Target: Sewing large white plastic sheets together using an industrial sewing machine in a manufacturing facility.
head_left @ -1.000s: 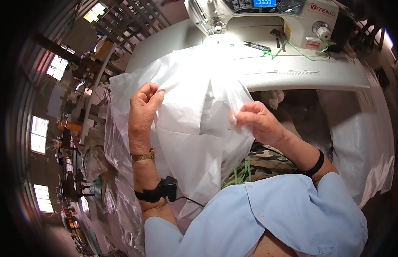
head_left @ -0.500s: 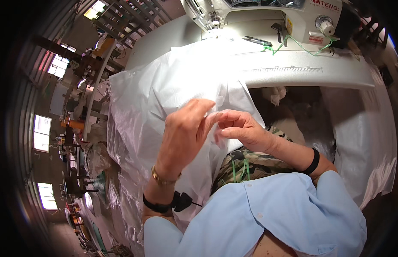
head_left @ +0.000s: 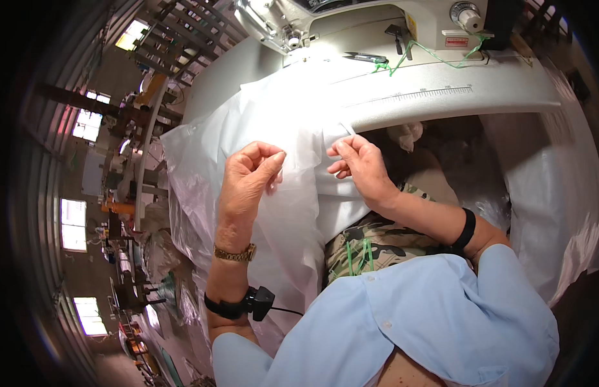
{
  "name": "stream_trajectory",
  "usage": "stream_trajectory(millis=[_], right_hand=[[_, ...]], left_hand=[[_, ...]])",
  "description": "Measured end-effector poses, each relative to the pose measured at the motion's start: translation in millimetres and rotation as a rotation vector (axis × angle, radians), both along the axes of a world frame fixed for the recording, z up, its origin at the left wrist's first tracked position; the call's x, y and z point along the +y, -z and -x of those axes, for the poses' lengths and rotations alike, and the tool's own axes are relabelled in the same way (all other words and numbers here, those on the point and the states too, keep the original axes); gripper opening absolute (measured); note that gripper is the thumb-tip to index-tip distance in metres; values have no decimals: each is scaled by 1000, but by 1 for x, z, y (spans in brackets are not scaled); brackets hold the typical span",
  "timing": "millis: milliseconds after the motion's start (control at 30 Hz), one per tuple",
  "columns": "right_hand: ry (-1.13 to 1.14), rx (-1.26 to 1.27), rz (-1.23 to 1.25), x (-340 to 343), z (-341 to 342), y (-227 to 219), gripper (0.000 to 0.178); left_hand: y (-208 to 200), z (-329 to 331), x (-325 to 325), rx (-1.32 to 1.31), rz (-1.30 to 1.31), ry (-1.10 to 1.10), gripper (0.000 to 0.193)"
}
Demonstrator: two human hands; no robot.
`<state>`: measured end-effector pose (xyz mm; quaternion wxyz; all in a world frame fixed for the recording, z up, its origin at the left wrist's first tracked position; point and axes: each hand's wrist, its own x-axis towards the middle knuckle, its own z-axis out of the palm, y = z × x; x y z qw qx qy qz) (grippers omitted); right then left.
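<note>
My left hand (head_left: 248, 177) has drawn back from the right (head_left: 362, 169); half a second ago the two were bunched together over one spot of the sheet (head_left: 280, 122), and a second ago they were spread wide, left high on the edge, right at the fold; now they sit near each other again with a strip of the white material between them. My left fingers are curled, thumb against forefinger, pinching a fold of the sheet; my right is pinching the cut edge beside it, fingers bent, wrist resting over my lap. The sheet itself lies draped from the machine bed (head_left: 441, 97) down across my knees, thin and translucent, bunched to my left. I judge that the edges have been brought together and I am now parting the layers or lining them up; the sewing machine (head_left: 377, 26) stands above, well apart from both hands; green thread (head_left: 435, 58) trails across its base.
</note>
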<state>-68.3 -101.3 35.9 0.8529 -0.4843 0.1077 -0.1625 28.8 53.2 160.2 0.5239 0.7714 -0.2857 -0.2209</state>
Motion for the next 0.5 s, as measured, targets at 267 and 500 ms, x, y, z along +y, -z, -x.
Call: stream_trajectory(millis=[267,500], right_hand=[[-77,117,-126,5,-51,6,29],[11,165,-9,16,-27,43,35]], left_hand=[[-15,3,-12,117,76,-38,9],[-11,-5,0,152,145,-97,9]])
